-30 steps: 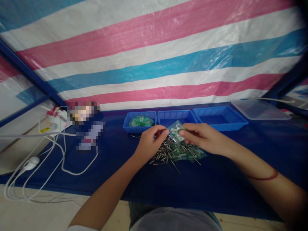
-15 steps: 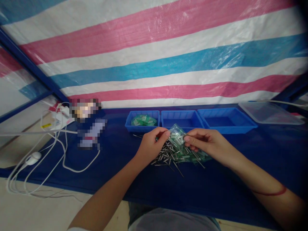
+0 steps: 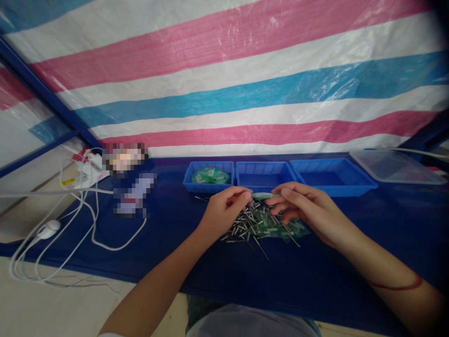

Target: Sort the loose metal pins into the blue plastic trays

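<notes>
My left hand (image 3: 228, 206) is closed, thumb and forefinger pinching the left end of a small clear-green plastic bag (image 3: 263, 195). The bag is turned nearly edge-on, so its contents are hard to see. At its other end is my right hand (image 3: 303, 206), thumb and forefinger at the bag's edge and the remaining fingers spread below. Beneath both hands lies a loose pile of thin metal pins (image 3: 247, 227) that look like blind rivets. More green plastic bags (image 3: 277, 227) lie among and beside the pins, partly hidden by my right hand.
Behind the pile stand three blue bins in a row: the left bin (image 3: 188, 187) holds green bags, beside a middle bin (image 3: 264, 182) and a right bin (image 3: 336, 191). A clear plastic lid (image 3: 396, 166) lies at right. White cables (image 3: 94, 224) trail across the table's left side.
The bag has tipped from facing me to nearly edge-on. My right hand's lower fingers have spread apart and its thumb has risen. My left hand keeps its pinch.
</notes>
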The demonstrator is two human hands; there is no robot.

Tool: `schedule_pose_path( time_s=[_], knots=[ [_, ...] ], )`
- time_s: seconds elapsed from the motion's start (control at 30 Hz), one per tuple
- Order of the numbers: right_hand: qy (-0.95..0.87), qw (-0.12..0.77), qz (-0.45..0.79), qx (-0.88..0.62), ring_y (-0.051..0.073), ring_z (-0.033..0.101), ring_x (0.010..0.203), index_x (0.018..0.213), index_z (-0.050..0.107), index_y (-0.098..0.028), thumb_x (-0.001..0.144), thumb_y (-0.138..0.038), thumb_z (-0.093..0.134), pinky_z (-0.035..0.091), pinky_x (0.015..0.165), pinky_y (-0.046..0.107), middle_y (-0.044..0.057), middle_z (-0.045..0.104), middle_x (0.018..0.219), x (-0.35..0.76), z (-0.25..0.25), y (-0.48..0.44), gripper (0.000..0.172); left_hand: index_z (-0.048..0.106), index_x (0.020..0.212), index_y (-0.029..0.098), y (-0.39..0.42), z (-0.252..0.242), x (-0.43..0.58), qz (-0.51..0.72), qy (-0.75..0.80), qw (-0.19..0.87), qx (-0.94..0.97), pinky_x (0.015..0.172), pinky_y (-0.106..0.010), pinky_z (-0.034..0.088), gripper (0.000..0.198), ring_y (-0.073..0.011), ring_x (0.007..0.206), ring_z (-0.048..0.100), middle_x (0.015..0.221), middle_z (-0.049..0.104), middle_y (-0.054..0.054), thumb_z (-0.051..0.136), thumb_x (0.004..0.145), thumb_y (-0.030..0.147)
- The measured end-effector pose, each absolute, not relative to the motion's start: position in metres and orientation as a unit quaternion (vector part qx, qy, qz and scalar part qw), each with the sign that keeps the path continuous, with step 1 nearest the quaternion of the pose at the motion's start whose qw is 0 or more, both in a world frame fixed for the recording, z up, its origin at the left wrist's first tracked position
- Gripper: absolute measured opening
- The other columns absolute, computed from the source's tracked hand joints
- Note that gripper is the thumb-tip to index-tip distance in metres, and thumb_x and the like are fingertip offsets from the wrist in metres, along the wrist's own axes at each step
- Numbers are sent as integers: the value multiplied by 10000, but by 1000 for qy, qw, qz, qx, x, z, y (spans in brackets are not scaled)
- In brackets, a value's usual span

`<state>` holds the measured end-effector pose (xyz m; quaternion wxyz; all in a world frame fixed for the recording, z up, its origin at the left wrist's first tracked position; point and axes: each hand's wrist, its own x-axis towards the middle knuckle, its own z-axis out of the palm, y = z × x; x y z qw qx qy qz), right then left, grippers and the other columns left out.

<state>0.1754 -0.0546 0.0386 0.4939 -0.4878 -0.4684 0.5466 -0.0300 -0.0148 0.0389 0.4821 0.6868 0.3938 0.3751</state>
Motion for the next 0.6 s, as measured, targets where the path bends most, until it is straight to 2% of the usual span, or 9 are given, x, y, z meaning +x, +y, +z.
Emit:
schedule_pose_path(
  time_s=[0.23,0.4,0.6],
  knots=[
    [-516,513,504,-466,151,666,652,944,568,-221,769,-372,703,549,549,244,3,682,729,174,33,-53,267,680,922,141,-14,34,-29,382,392,471,692,703,-225,457,259,-140,762,617,839,686,-37,598,847,375],
    [-531,523,483,-460,132,660,661,995,518,-242,789,-337,691,536,581,233,-1,693,800,174,30,-54,285,623,1146,172,-13,30,-29,377,394,445,711,705,-239,469,334,-140,769,616,901,689,-38,610,844,314],
    [-556,521,451,-464,130,652,660,1061,494,-246,818,-343,658,524,594,241,0,687,787,172,33,-57,309,675,1029,170,-14,32,-30,374,396,382,747,738,-259,487,228,-152,799,630,930,704,-41,576,864,292]
  ],
)
